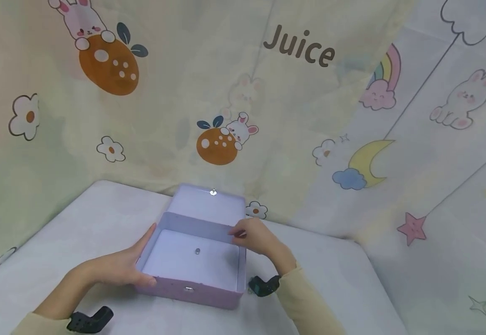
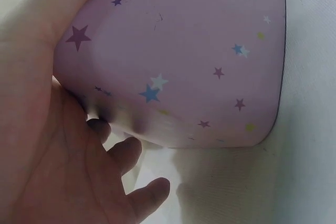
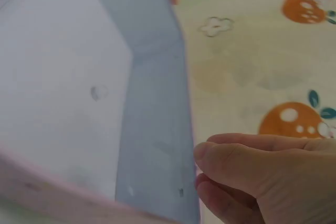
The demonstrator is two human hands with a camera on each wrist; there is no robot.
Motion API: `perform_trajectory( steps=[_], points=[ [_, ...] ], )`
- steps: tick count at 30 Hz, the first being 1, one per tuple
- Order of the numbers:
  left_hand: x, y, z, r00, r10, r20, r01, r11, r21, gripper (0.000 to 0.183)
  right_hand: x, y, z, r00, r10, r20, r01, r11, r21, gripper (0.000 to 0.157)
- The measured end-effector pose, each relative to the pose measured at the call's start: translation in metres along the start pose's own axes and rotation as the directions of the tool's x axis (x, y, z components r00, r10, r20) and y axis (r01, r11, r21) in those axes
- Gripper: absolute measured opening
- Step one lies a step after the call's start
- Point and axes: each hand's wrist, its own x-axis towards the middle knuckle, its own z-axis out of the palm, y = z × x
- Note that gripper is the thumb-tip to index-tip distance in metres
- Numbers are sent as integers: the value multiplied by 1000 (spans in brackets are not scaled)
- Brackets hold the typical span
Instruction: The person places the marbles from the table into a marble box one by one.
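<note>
A lilac box (image 1: 165,291) sits on the white table (image 1: 322,284), its lid (image 1: 205,204) laid back on the far side – a small roundish spot (image 1: 197,251) shows on its floor, too small to make out. The left hand (image 1: 115,267) grips the box's left side, thumb bent onto the near wall and index finger reaching to the far corner, other fingers spread. At the far right corner the right hand (image 1: 257,236) brings thumb and fingers close at the rim – whether they pinch it, I cannot tell
</note>
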Motion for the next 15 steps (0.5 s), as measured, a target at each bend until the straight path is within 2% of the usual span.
perform_trajectory(
  steps=[7, 11, 15],
  points=[
    [0, 3, -4, 1000, 19, -6, -19, 1000, 4, 129, -34, 18, 2, 985, 77, -153, -54, 988, 146, 19],
    [2, 1, -1, 1000, 16, 2, -16, 1000, -2, 130, -54, 23, 5, 963, 145, -226, -99, 974, 201, 20],
    [2, -2, 0, 1000, 9, 8, -9, 1000, -5, 131, -70, 28, 9, 937, 230, -263, -163, 954, 253, 21]
  ],
)
